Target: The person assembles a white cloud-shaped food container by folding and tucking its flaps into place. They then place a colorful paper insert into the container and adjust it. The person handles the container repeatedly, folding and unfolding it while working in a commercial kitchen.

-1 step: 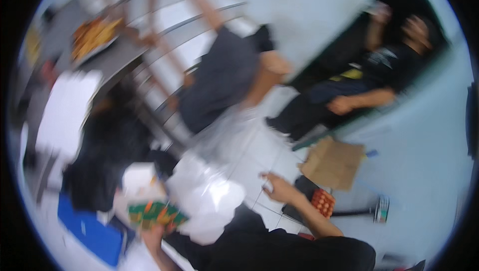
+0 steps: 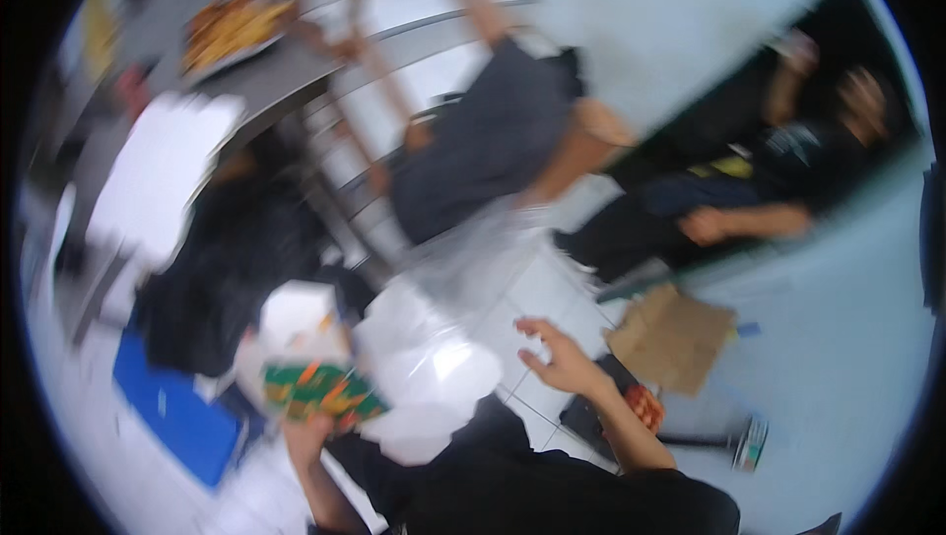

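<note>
The left hand (image 2: 307, 434) pinches a green-and-orange printed packet (image 2: 320, 392) low at the person's lap; the right hand (image 2: 562, 358) hovers open, empty — that crinkly clear plastic bag (image 2: 434, 358) between them could slip away.

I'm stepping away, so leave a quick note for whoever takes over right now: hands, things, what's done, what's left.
Left hand: shut on a green and orange packet, held low in front.
Right hand: open, fingers spread, holding nothing, raised beside the clear plastic bag.
Brown cardboard piece lies on the floor to the right.
Done: packet is in hand.
Left: packet is not in the bag. The picture is blurred; check finer details.
</note>
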The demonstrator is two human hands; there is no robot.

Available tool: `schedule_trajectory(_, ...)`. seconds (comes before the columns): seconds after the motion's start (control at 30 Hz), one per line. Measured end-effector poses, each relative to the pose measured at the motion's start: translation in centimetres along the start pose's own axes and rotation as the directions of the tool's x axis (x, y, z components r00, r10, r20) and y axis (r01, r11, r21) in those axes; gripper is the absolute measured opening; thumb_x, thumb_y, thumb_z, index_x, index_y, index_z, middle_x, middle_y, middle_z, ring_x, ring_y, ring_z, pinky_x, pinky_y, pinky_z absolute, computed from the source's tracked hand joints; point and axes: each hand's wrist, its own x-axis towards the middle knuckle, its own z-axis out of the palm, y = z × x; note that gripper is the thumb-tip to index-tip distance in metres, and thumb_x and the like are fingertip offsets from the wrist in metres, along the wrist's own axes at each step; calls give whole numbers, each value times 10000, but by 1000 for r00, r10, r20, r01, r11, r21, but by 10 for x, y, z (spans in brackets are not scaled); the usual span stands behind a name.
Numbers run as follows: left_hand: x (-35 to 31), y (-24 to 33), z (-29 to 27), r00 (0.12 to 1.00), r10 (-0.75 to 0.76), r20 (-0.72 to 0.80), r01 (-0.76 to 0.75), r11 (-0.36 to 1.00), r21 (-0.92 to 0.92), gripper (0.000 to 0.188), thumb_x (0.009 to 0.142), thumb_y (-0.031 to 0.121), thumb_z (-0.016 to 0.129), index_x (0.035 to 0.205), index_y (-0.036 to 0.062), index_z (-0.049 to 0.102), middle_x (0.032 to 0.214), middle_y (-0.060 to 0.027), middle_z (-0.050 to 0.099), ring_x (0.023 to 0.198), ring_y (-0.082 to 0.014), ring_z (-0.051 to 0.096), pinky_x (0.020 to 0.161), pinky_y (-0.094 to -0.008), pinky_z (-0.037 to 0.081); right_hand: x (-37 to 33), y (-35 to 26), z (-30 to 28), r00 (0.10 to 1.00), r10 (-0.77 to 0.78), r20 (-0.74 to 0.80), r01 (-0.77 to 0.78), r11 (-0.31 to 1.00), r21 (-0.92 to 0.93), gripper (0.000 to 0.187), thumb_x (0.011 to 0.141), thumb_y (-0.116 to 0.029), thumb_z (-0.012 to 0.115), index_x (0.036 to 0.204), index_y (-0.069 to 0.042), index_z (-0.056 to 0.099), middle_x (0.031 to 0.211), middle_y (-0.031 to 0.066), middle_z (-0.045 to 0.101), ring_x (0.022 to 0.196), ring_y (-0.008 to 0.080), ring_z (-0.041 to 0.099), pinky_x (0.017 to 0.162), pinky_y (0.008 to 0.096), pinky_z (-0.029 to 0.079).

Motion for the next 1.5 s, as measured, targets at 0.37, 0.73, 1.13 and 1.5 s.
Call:
schedule_trajectory(0.37, 2, 80, 49, 858, 510, 58, -510, 835, 209, 1424, 688, 176, 906, 1608, 105, -178, 1603, -195, 234, 1496, -298, 291, 1216, -436, 251, 174, -193, 95, 805, -589, -70, 358, 389, 849, 1219, 834, -391, 836, 1576, 18, -41, 1506, 241, 314, 1403, 327, 410, 1126, 435, 396)
schedule_trajectory(0.73, 65, 104, 69, 921, 233, 311, -349, 847, 400, 1412, 678, 288, 942, 1610, -33, -69, 1688, -232, 64, 1545, -299, 198, 1250, -416, 161, 201, -150, 77, 806, -553, -212, 444, 326, 835, 1248, 846, -333, 829, 1576, -65, -147, 1533, 248, 298, 1399, 366, 436, 1138, 455, 396)
schedule_trajectory(1.13, 118, 138, 94, 777, 576, 254, -627, 670, 398, 1373, 705, 298, 910, 1626, 148, -97, 1496, -174, 364, 1384, -329, 450, 1162, -434, 356, 266, -145, 29, 716, -675, -179, 651, 554, 519, 1260, 768, -355, 860, 1611, -75, -34, 1491, 246, 375, 1366, 361, 462, 1123, 458, 390)
schedule_trajectory(1.5, 128, 100, 66, 824, 523, 217, -566, 752, 337, 1053, 654, 260, 948, 1470, 161, 290, 1520, -174, 348, 1370, -298, 438, 1118, -422, 417, 265, -127, 50, 803, -583, -127, 516, 572, 637, 1130, 655, -365, 949, 1474, -70, 229, 1403, 207, 367, 1333, 367, 436, 1084, 469, 418)
